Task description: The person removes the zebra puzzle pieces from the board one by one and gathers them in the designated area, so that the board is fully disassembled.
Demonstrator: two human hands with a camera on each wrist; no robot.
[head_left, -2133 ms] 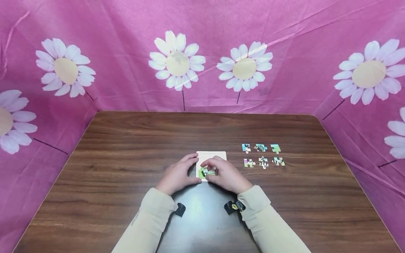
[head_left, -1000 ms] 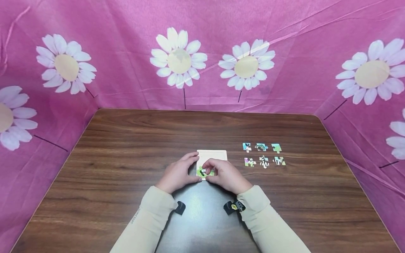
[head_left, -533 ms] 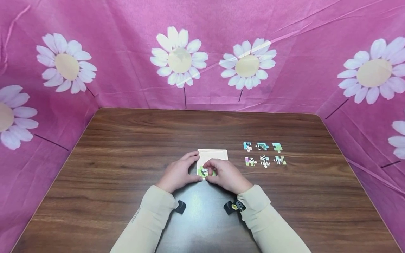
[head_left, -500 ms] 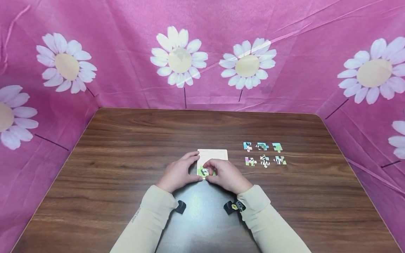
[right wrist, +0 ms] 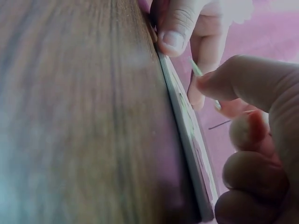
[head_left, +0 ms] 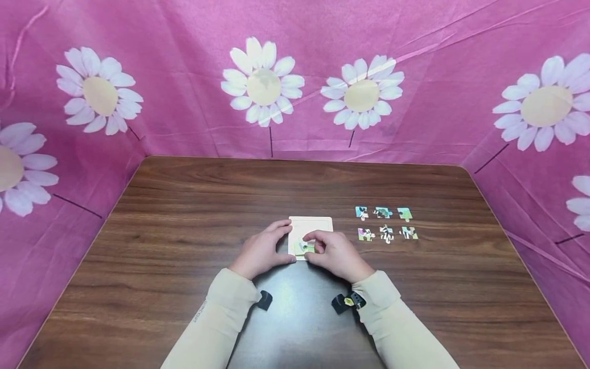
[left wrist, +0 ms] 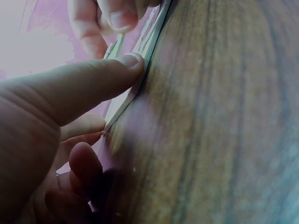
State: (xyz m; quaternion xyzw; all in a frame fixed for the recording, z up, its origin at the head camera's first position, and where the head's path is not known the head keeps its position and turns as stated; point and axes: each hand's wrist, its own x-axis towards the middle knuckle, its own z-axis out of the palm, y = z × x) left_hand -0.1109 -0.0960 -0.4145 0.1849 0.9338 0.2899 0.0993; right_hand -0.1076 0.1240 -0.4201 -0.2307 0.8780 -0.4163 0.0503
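A small pale puzzle tray (head_left: 318, 221) lies flat on the table in front of the person. The left hand (head_left: 261, 251) grips it by its left side, thumb at the near edge and fingertips along the left rim. Over the tray's near left part, the right hand (head_left: 337, 257) pinches a green puzzle piece (right wrist: 195, 68) between thumb and finger. That piece is tilted up above the tray in both wrist views. More green shows on the tray under the right hand, mostly hidden by the fingers.
To the right of the tray, several loose puzzle pieces (head_left: 386, 233) lie on the brown wooden table (head_left: 207, 205) in two rows. Pink cloth (head_left: 184, 77) with white flowers hangs behind and at both sides of the table.
The right hand has shifted slightly right, and the piece in its fingers has gone from lying low in the tray's near left part to being tipped up. The left hand keeps its hold.
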